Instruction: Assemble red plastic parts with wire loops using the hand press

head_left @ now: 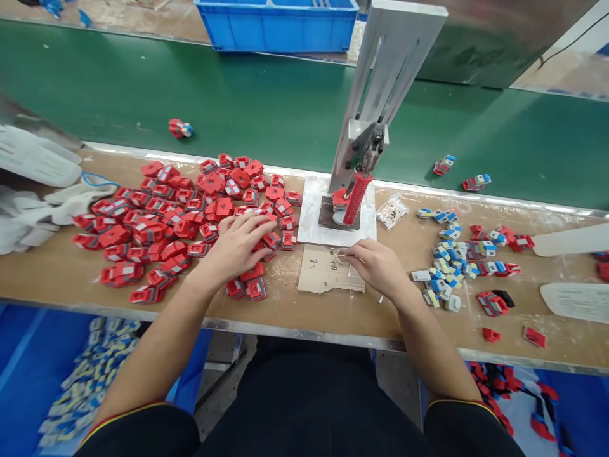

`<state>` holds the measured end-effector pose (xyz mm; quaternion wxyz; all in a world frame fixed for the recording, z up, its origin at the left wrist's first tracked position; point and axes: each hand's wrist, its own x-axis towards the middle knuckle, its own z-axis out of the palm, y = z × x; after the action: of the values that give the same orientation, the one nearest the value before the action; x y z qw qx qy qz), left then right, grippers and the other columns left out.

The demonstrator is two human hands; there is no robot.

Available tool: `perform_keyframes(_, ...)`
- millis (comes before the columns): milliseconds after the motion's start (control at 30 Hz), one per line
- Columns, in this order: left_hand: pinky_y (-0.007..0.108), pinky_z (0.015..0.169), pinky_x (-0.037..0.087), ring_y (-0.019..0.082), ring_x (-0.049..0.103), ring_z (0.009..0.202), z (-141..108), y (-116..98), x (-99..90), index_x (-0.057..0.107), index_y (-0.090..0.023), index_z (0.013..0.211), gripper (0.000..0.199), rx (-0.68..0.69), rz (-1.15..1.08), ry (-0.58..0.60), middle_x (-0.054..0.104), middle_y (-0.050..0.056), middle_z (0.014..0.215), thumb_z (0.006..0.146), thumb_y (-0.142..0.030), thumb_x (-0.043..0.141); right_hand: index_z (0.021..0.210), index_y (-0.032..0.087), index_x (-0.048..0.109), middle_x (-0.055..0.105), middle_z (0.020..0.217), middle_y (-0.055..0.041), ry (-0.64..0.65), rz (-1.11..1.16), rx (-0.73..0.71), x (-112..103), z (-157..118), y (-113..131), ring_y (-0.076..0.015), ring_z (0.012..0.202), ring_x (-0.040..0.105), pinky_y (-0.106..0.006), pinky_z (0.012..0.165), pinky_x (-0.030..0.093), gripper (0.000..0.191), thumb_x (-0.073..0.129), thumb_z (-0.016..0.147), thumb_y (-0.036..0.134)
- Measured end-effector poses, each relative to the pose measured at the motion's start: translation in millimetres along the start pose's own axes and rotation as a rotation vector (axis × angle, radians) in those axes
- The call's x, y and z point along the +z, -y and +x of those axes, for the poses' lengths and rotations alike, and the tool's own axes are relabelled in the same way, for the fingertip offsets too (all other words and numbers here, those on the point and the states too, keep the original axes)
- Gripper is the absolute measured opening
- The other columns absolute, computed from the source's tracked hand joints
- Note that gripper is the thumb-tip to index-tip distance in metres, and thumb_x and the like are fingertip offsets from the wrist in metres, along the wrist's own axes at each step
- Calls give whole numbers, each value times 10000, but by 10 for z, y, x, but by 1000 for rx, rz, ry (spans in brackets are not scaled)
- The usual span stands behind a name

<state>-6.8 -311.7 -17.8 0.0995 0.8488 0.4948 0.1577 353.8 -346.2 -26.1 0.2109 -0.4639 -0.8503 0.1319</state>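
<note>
A green belt (266, 120) runs behind the workbench (285, 311), the broadest thing from where I stand. Below the bench, the left blue bin (16, 339) holds white, blue and yellow parts; the right blue bin (585, 400) holds red and black ones. A clamp press (365, 143) stands mid-bench. A blue crate (278, 28) sits beyond the belt, its contents mostly cut off. The red pieces (157, 222) heap left of the press, where the left hand (245, 244) rests on them, fingers spread loosely. I'd judge the step as readying a piece; the next move calls for a sure pick. The right hand (378, 266) bends its fingertips over the cardboard (316, 279), at a small round item (340, 255); whether they grip it, I can't tell. A clear bag (391, 211) holds white sticks.
</note>
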Motion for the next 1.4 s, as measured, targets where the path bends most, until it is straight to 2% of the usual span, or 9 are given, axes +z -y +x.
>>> perform_keyframes(200,572,1143,443,325,745,1176,57,37,7,786,-312,1103,203,50,-118,-8,836,73,1146,1012,-326,605,953,264,748,800,899,-59,-130,170,-13,91,1,51,-232,863,729,-360,781,588,138,642,1033,225)
perform_keyframes(333,544,1130,509,307,741,1175,-1,-75,-6,774,-291,1146,205,-65,-314,-294,802,80,1205,992,-386,678,890,267,740,802,863,-51,-186,234,35,100,-14,8,-230,818,723,-367,758,600,130,678,1003,246)
perform_keyframes(400,503,1087,572,296,729,1202,-11,-201,25,750,-291,1202,270,-138,-552,-480,778,80,1215,988,-448,698,878,267,744,802,848,-48,-180,254,59,103,6,-5,-226,792,715,-367,747,600,118,695,984,252)
perform_keyframes(467,457,978,638,274,748,1145,8,-372,87,715,-306,1265,327,-230,-907,-548,767,78,1201,1019,-508,641,863,263,750,801,834,-45,-170,282,65,93,17,-9,-216,758,704,-358,725,593,112,709,967,253)
perform_keyframes(633,428,862,673,256,784,1057,180,-810,334,692,-278,1300,348,-424,-1544,-205,772,105,1184,1057,-449,511,838,254,748,773,767,-9,-345,371,134,-100,-50,-26,-161,609,619,-319,594,504,86,778,919,245)
perform_keyframes(800,397,892,662,238,776,1074,349,-967,660,650,-289,1345,427,-402,-1560,-169,760,85,1216,960,-468,698,821,264,712,731,734,0,-741,626,130,-355,-14,75,-177,651,667,-333,594,520,187,876,871,340)
perform_keyframes(900,382,947,648,224,770,1084,342,-970,807,594,-288,1357,605,-324,-1514,-200,745,79,1245,846,-475,860,796,264,676,680,694,4,-857,740,131,-336,62,198,-177,637,655,-338,584,531,294,906,846,440)
perform_keyframes(1133,398,972,652,265,797,1161,211,-1045,859,487,-275,1092,539,-163,-1470,-234,700,82,1298,861,-563,879,794,263,625,653,702,7,-842,848,272,-61,75,341,-161,618,629,-302,537,493,377,882,854,532)
perform_keyframes(1400,414,1056,639,248,781,1215,176,-1187,845,622,-251,1127,396,-83,-1285,-322,789,123,1276,915,-477,869,812,262,686,695,715,11,-768,974,272,42,70,433,-167,668,675,-313,607,540,301,913,850,456)
